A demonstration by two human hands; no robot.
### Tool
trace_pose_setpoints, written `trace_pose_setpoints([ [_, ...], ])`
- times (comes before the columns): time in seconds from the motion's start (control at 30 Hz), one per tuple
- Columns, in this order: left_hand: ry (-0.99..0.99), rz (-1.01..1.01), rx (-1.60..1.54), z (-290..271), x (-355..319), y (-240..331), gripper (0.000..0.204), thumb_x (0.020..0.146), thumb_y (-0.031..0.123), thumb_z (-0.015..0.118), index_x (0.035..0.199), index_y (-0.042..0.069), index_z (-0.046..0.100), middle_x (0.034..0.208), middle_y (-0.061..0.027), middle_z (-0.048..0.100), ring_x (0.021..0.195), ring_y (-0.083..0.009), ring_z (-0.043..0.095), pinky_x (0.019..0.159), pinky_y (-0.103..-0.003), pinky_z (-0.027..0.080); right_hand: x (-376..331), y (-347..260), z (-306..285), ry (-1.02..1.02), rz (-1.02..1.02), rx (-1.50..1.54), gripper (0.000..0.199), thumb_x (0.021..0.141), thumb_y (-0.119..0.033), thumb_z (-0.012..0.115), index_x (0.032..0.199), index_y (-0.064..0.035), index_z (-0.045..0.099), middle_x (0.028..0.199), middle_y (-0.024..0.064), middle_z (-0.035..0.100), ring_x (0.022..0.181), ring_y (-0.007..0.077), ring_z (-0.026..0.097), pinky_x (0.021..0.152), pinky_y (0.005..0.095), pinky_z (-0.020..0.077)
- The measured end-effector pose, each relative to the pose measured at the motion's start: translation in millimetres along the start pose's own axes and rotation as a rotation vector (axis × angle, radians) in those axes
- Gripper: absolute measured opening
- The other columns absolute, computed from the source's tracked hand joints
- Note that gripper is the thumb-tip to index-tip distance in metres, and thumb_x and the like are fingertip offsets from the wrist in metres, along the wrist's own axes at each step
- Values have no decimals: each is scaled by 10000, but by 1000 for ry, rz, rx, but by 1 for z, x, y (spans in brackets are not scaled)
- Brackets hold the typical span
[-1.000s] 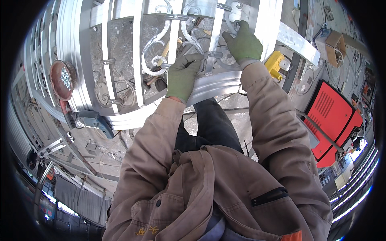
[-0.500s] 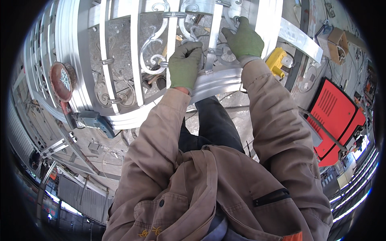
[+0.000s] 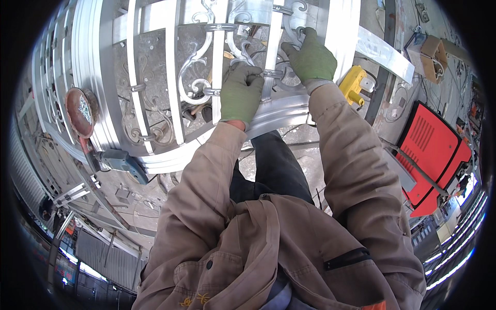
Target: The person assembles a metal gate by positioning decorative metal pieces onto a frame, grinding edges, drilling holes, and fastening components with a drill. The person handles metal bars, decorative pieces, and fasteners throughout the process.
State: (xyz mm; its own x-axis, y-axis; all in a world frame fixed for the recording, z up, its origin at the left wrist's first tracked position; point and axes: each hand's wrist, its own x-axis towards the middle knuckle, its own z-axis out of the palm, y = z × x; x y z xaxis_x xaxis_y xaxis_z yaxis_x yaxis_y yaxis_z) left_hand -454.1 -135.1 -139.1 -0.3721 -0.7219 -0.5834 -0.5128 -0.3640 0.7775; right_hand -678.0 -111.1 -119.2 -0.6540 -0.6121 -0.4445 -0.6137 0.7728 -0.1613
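From my remote seat, I see the left scroll [image 3: 194,58] between metal bars [image 3: 219,57], its long axis running away from the wearer. Just right of it, the left hand [image 3: 241,93] bunches its fingers, pinching what I cannot tell; farther right, the right hand [image 3: 312,62] spreads thumb and forefinger at the right scroll [image 3: 290,27], likewise pointing away, its other fingers hidden.

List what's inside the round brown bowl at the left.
A loose heap of thin, silvery metal fasteners lies in the bowl; they are too small to tell as screws or rivets. Brown surface shows around them, but whatever lies beneath the heap is covered.
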Motion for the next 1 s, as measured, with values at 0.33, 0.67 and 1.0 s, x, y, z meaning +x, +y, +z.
trace_pose_setpoints([
  [0.33,96,219,451,21,17,0,293,1031,215,843,1273,60,904,1124,-215,875,1018,-345,861,931,-446,660,1,4,8,56,4,34,777,1017,-674,817,1585,-168,660,1294,217,879,1168,447,860,1009,547,662],
  [0.67,161,171,284,20,15,-4,224,1018,183,897,1196,47,906,1054,-149,883,892,-259,839,840,-399,658,0,3,6,40,0,-3,777,1035,-660,813,1595,-159,619,1334,187,877,1213,390,863,1001,542,666],
  [1.0,117,78,-95,21,20,-2,166,1037,105,886,1157,-4,848,951,-57,833,817,-140,755,755,-332,606,4,7,7,41,-15,9,839,1024,-704,799,1634,-153,633,1385,212,854,1232,422,849,1016,544,667],
])
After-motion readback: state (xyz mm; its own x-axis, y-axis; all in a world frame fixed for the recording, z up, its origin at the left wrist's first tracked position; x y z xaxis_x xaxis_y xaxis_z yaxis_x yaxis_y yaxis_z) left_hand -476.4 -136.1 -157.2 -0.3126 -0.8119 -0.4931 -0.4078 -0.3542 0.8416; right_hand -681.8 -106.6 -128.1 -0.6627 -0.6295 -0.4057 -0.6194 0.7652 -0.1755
